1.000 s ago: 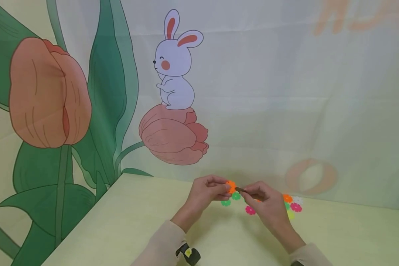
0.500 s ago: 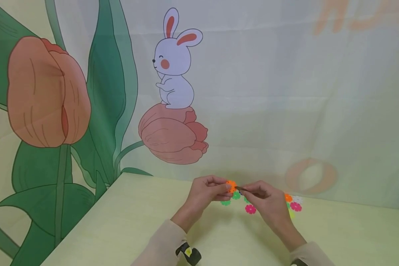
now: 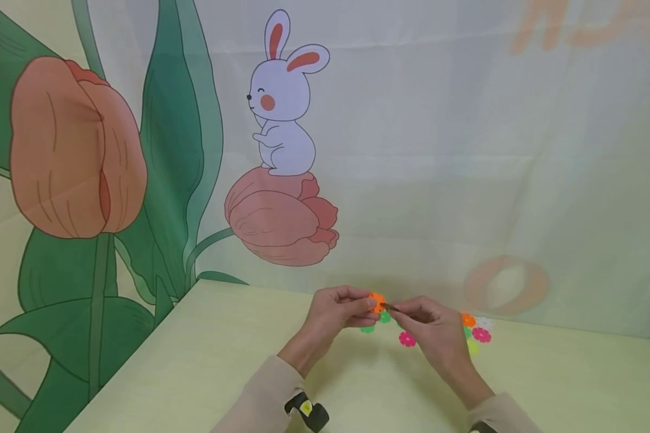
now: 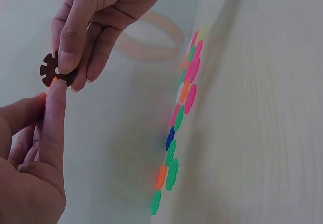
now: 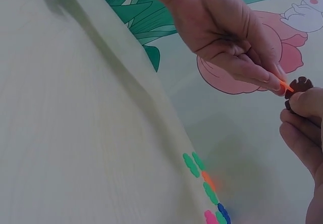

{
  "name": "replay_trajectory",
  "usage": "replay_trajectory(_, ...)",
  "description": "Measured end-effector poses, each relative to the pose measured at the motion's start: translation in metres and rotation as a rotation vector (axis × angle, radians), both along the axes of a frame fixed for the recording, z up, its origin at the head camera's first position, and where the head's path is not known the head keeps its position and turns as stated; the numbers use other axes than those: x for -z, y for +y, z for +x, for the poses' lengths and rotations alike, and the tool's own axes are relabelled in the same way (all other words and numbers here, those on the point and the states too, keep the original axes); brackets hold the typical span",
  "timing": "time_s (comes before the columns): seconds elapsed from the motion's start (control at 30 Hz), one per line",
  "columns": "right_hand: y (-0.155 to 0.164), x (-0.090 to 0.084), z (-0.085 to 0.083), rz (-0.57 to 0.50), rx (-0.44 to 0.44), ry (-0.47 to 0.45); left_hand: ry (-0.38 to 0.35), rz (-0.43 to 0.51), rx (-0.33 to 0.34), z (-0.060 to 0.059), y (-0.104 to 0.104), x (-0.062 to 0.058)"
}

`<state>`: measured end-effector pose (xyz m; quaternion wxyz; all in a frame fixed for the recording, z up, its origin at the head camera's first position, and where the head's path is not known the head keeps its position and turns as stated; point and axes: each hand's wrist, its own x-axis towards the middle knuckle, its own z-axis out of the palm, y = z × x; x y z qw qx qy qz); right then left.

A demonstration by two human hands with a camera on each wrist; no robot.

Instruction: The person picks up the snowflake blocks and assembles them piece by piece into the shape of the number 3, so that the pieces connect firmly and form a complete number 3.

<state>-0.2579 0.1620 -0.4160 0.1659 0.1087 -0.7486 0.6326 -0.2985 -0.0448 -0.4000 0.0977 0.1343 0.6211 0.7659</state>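
Presently the left hand (image 3: 340, 311) pinches an orange notched plastic disc (image 3: 377, 301), and the right hand (image 3: 430, 329) pinches a brown notched plastic disc (image 4: 54, 70) against it. Both discs sit above the table's (image 3: 206, 361) far edge, near loose coloured plastic discs (image 3: 475, 332).

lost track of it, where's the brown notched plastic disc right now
The brown notched plastic disc is pinched by the right hand, above the table, touching the orange disc held by the left hand.
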Motion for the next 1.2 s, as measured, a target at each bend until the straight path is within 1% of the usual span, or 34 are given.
replay_trajectory(0.1, -0.002, 0.003, -0.001, 0.007, 0.008, 0.007, 0.013, -0.029, -0.005, 0.000, 0.000, 0.000)
replay_trajectory(0.2, -0.004, 0.007, -0.002, 0.013, 0.008, 0.040, 0.029, -0.065, 0.000, 0.000, 0.000, 0.000)
replay_trajectory(0.3, -0.008, 0.009, -0.002, 0.050, 0.007, 0.105, 0.051, -0.082, -0.003, -0.001, -0.001, 0.000)
replay_trajectory(0.43, -0.012, 0.011, -0.002, 0.117, -0.012, 0.212, 0.052, -0.067, -0.033, -0.002, -0.002, 0.000)
replay_trajectory(0.53, -0.013, 0.012, -0.002, 0.148, -0.045, 0.238, 0.037, -0.056, -0.064, -0.002, -0.005, -0.001)
replay_trajectory(0.57, -0.012, 0.012, -0.002, 0.164, -0.055, 0.237, 0.039, -0.054, -0.073, -0.002, -0.005, -0.001)
replay_trajectory(0.63, -0.009, 0.010, -0.003, 0.182, -0.066, 0.199, 0.045, -0.059, -0.091, -0.004, -0.008, -0.002)
replay_trajectory(0.77, 0.000, 0.006, -0.009, 0.233, -0.036, 0.141, 0.076, -0.075, -0.113, -0.008, -0.012, -0.003)
replay_trajectory(0.87, 0.008, 0.003, -0.020, 0.288, 0.002, 0.134, 0.082, -0.084, -0.126, -0.011, -0.015, -0.002)
replay_trajectory(0.97, 0.012, 0.000, -0.033, 0.353, 0.009, 0.124, 0.071, -0.095, -0.139, -0.014, -0.018, -0.001)
replay_trajectory(1.03, 0.014, -0.001, -0.043, 0.393, -0.012, 0.104, 0.056, -0.100, -0.147, -0.016, -0.019, 0.001)
replay_trajectory(1.2, 0.012, 0.003, -0.066, 0.486, -0.125, 0.030, 0.039, -0.112, -0.154, -0.021, -0.023, 0.011)
